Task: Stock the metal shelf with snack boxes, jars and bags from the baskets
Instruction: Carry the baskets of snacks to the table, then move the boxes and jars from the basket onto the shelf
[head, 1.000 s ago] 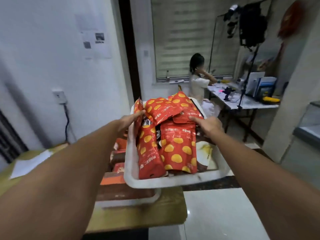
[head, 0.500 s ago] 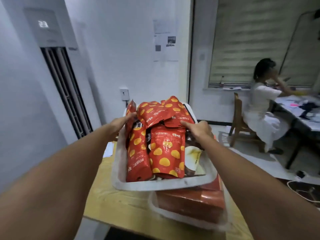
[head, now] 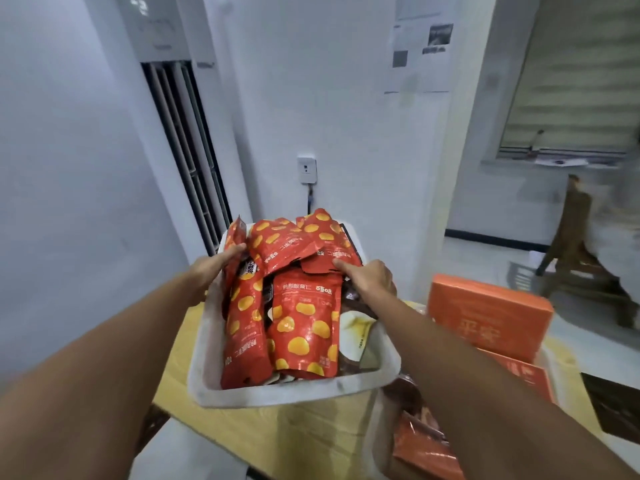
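- White plastic forms the basket [head: 294,393], and a person holds it by its two long sides; I cannot tell whether it rests on the wooden table [head: 277,434] under it or hangs just above.
- Left hand [head: 211,271] grips the left rim, its fingers [head: 232,252] reaching onto the edge of an upright red bag there.
- Right hand [head: 370,282] grips the right rim, one finger stretched out on top of a bag and the others curled down over the side.
- Between the two hands the red snack bags [head: 304,327], dotted with yellow, lie heaped in the basket. Some lie flat towards the wrists and others are piled higher past the fingertips.
- Outward of the right fingers, orange boxes [head: 485,313] are stacked in a second basket [head: 374,445], which lies partly under the right forearm.
- Beyond the fingertips a wall socket [head: 307,169] sits on the white wall.
- Beyond the left fingers stands a tall air conditioner [head: 180,133].
- Far out past the right fingers are a wooden chair [head: 581,244] and a window blind [head: 581,74], both blurred.
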